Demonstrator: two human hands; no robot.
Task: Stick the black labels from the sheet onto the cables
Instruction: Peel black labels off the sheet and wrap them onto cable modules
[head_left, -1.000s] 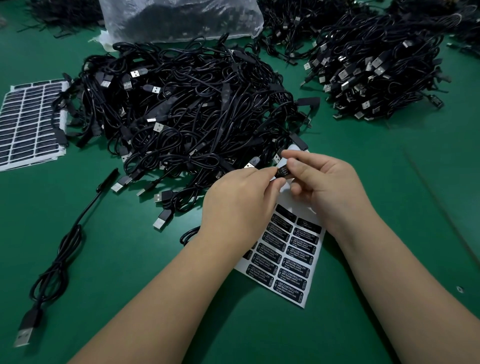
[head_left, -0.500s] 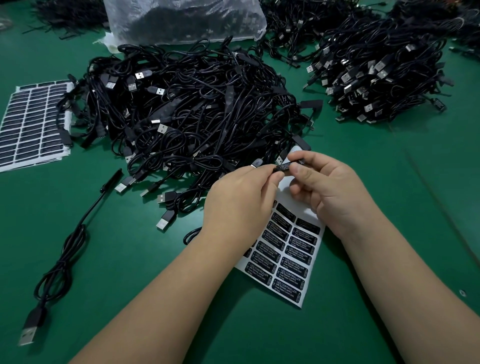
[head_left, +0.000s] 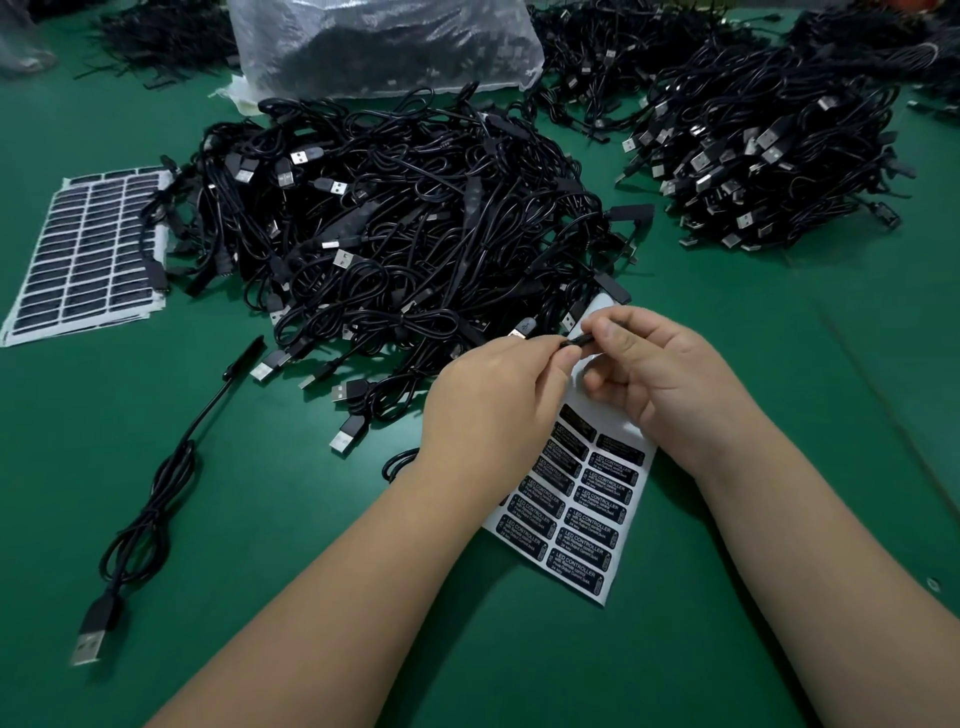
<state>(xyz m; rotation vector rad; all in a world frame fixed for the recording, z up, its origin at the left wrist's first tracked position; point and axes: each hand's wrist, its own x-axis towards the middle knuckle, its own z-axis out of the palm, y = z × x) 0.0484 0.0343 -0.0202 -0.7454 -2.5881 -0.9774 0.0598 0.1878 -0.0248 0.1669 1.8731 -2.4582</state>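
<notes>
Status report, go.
Both hands, left and right, pinch one small black cable part. Label sheet underneath. Nothing blocking.

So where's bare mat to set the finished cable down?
Bare green mat lies right of the right hand, below the far black cable bundle. Crowded: big tangled cable pile ahead, white label sheet under both wrists.

A green worktop (head_left: 779, 322) fills the whole view, matte and evenly lit. A faint straight seam (head_left: 883, 395) crosses it at 3 o'clock, with a small screw head (head_left: 933, 583) at 4 o'clock.
</notes>
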